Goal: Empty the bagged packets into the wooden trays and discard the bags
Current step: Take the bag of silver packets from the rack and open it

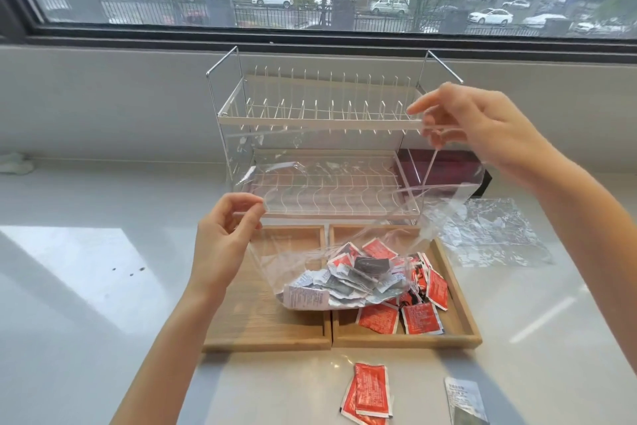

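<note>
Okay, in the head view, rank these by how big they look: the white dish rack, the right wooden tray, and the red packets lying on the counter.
Largest to smallest:
1. white dish rack
2. right wooden tray
3. red packets on the counter, clearly smallest despite being nearest the camera.

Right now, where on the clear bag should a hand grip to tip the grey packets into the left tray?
Probably the clear bag by its sagging bottom, from the near side. Both the left hand and right hand pinch its open top, so the grey packets rest low, straddling both trays above the left tray.
</note>
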Motion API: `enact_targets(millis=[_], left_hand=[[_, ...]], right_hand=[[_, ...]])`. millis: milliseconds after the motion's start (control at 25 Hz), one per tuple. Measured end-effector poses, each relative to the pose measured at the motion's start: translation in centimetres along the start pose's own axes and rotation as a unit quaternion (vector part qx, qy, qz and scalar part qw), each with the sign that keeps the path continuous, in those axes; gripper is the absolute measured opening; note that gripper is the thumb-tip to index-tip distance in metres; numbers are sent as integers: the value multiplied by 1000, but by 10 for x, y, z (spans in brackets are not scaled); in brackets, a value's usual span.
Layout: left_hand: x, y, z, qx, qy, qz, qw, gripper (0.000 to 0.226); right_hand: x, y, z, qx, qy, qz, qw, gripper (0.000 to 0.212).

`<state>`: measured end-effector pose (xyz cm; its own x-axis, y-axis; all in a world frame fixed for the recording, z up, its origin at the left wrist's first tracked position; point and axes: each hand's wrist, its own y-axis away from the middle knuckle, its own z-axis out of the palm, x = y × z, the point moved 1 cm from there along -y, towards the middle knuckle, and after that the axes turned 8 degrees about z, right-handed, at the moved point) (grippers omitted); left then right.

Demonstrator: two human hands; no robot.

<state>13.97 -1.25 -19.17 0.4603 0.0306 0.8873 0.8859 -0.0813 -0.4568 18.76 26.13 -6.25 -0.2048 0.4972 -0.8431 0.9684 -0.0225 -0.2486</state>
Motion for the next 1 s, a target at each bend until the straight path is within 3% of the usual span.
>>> enact_targets(millis=[80,200,320,480,560,680,1000], left_hand=[[0,1,1,11,9,0,1000,21],[2,1,2,20,12,2,1000,20],[2,0,4,32,13,3,999,20],[0,-2,6,38,12,-1,999,20],[-2,-3,5,37,15,-3,999,20],[-3,-3,4,30,21,-2,999,19],[-6,-1,-6,-10,41,-10,999,14]], right_hand=[[18,7,-4,37,-147,40,988,50],[67,27,4,130,-240,119,955,47],[129,65,39,127,-148,207,959,35],[179,107,86,-24,-21,252,967,62],[189,110,101,-57,13,238,969,63],[193,101,109,5,62,230,971,68],[195,70,127,86,92,272,954,41]])
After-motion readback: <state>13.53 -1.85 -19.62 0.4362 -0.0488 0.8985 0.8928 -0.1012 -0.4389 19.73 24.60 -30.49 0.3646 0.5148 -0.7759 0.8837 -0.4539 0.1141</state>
